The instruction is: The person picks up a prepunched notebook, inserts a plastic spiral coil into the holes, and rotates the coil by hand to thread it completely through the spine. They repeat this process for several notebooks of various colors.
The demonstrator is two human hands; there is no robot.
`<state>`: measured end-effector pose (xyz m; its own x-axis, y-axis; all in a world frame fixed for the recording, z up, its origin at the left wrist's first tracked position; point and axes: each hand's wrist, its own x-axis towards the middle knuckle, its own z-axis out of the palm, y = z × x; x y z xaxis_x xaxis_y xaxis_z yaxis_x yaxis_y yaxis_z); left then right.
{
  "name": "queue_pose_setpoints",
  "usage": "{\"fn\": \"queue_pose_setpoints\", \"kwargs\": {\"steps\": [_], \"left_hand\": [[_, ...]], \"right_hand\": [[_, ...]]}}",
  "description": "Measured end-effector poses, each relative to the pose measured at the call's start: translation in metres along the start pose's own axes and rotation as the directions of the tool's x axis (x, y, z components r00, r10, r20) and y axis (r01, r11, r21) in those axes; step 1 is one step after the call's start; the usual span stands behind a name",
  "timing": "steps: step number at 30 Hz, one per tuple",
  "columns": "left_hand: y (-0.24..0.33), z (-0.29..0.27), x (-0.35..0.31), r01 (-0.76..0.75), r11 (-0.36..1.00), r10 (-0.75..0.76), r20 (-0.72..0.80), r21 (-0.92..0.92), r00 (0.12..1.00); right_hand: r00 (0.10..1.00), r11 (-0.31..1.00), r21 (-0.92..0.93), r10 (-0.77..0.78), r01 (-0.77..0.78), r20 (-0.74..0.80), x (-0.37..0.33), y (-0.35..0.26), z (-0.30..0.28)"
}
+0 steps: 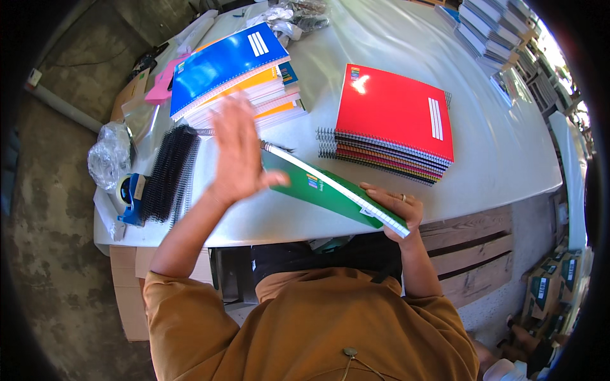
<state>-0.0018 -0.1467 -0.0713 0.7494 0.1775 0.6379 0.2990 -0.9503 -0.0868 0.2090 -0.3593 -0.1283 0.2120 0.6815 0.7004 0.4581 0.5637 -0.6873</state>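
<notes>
A green-covered notebook (330,198) is held tilted over the table's near edge, its white page edge facing up. My right hand (401,208) grips its right end, thumb and fingers on either side of the pages. My left hand (236,149) is raised near the notebook's left end, fingers stretched out and slightly blurred, holding nothing. A thin dark wire or coil shows by that end, partly hidden by the hand. Beyond my left hand sits a pile topped by a blue notebook (230,63). Farther right stands a stack of spiral-bound notebooks under a red cover (394,108).
Black spiral coils (166,178) lie at the table's left, beside a blue tape dispenser (131,198) and crumpled clear plastic (111,155). More plastic wrap (295,18) is at the back. Stacked books (489,32) stand at the far right, and a wooden pallet (470,244) lies below the edge.
</notes>
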Motion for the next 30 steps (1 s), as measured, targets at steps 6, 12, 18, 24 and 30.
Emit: {"fn": "queue_pose_setpoints", "kwargs": {"steps": [6,12,18,24,30], "left_hand": [[-0.004,-0.004,-0.014,-0.246,0.921,0.347,-0.349,0.303,0.871],[0.007,0.043,-0.086,-0.286,0.956,0.287,-0.392,0.063,0.874],[0.023,0.034,-0.071,0.026,0.985,-0.06,-0.196,-0.173,0.979],[0.014,0.012,-0.051,-0.158,0.987,0.143,-0.292,-0.029,0.946],[0.061,0.031,-0.078,-0.407,0.906,0.381,-0.196,-0.115,0.903]], "right_hand": [[0.996,0.997,-0.023,-0.076,0.077,0.053,-0.004,-0.001,0.006],[0.995,0.993,0.072,-0.097,0.096,0.013,-0.004,-0.001,0.014],[0.979,0.985,-0.072,-0.148,0.159,0.14,-0.001,-0.013,0.026],[0.983,0.991,-0.048,-0.116,0.124,0.141,-0.002,-0.013,0.021],[0.986,0.989,-0.011,-0.146,0.147,0.079,-0.002,-0.007,0.022]]}}
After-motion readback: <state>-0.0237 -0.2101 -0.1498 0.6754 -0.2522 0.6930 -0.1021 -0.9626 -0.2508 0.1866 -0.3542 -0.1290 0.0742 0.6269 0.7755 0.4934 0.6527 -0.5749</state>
